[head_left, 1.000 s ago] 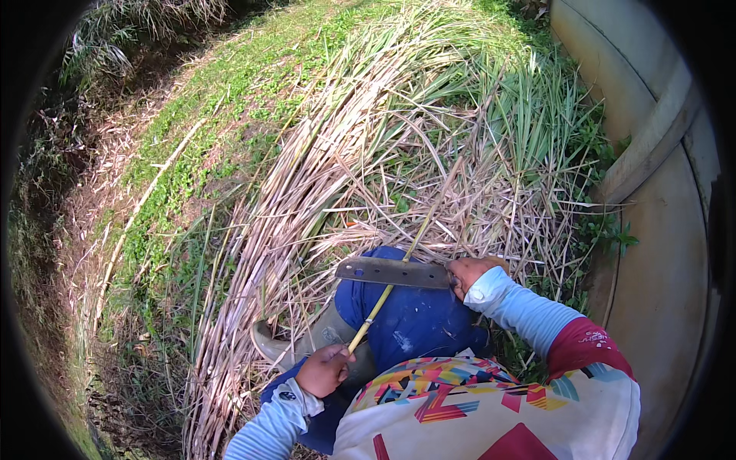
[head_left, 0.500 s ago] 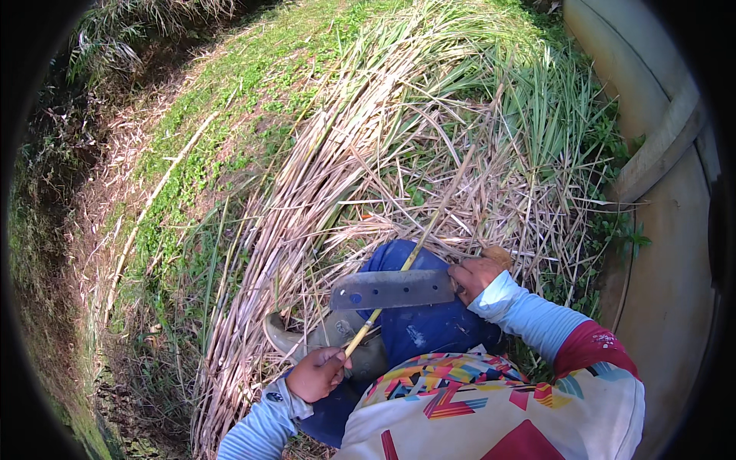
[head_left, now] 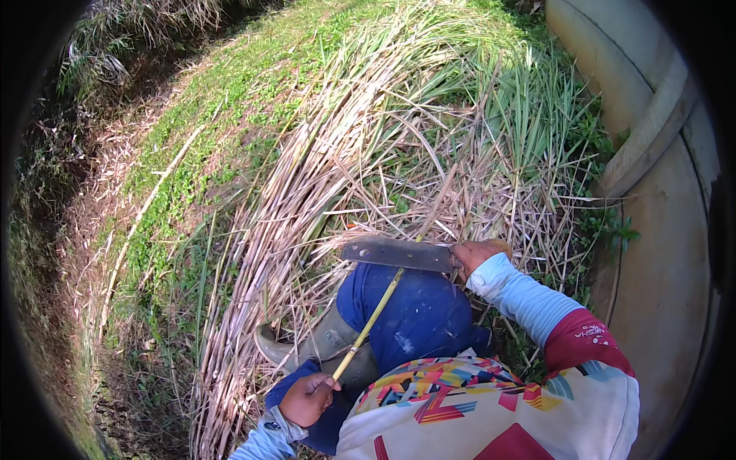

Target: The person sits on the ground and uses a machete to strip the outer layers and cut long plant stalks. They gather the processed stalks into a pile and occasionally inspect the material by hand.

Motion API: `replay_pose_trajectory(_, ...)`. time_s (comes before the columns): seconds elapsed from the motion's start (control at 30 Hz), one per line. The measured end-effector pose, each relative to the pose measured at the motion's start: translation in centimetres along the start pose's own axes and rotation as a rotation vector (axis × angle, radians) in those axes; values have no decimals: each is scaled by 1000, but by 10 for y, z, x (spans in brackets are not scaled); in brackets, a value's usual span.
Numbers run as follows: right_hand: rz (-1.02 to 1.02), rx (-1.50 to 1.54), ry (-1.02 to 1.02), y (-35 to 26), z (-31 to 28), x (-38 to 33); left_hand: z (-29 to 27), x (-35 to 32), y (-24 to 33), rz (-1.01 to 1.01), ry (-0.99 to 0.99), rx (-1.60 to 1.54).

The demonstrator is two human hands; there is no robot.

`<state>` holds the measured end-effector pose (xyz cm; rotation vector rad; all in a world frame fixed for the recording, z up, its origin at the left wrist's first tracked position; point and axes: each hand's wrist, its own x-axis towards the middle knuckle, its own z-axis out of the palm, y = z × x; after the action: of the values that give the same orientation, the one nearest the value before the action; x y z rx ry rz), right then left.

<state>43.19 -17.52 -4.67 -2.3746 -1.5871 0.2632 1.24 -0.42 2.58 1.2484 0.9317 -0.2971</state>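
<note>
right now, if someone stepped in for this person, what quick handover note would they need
Left hand: closed on the lower end of a thin yellow cane stalk that slants up across the blue-trousered knee.
Right hand: grips the handle of a broad dark metal cleaver blade, held flat, crossing the stalk's upper part.
Around: a long heap of dry pale stalks on grass, a grey rubber boot, a curved concrete wall on the right.
Done: stalk looks bare of leaves.
Left: the heap.

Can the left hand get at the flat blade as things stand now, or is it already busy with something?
Probably not freely. The left hand is closed around the low end of a thin yellow stalk, which runs up under the blade held by the right hand. Nothing blocks the path, but it would have to let go first.
</note>
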Motion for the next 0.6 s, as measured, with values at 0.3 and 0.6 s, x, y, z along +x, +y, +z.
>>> replay_pose_trajectory(0.3,874,111,205,187,-26,70,-30,-78,-21,49,224,388)
replay_pose_trajectory(0.6,279,6,9,28,23,-23,-10,-23,-30,181,254,625)
